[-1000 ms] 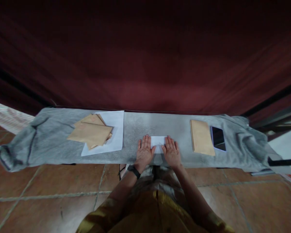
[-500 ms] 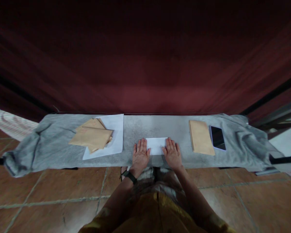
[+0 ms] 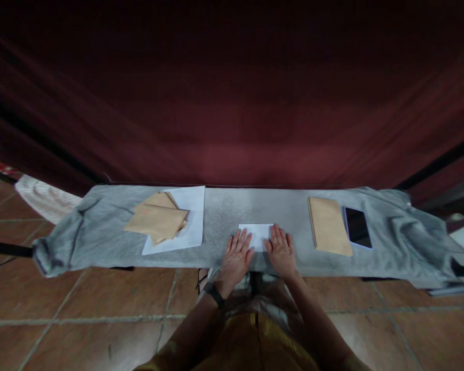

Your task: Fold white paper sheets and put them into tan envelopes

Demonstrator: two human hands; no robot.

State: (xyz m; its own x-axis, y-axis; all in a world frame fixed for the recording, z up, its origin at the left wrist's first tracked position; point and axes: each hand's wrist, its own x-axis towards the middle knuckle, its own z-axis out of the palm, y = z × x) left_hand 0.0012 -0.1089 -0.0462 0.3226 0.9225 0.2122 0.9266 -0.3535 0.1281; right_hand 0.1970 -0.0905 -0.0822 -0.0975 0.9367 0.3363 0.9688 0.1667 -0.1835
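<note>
A small white sheet of folded-looking paper (image 3: pixel 260 235) lies flat on the grey cloth in front of me. My left hand (image 3: pixel 235 257) rests palm down on its left part, fingers stretched and slightly spread. On the paper's right edge lies my right hand (image 3: pixel 281 253), also flat with the fingers extended. Neither hand grips anything. Further right is a neat stack of brown envelopes (image 3: pixel 330 225). To the left, several brown envelopes (image 3: pixel 158 219) are heaped loosely on a larger white sheet (image 3: pixel 196 219).
The grey cloth (image 3: pixel 232 206) covers a long narrow table, bunched at both ends. Beyond the envelope stack lies a phone (image 3: pixel 358 226) with a purple edge. A dark red curtain-like surface (image 3: pixel 247 159) rises behind the table. Tiled floor (image 3: pixel 112 299) shows below.
My left hand has slid inward over the paper, covering more of its left part. My right hand stays flat at the right edge. The whole view has shifted slightly.
</note>
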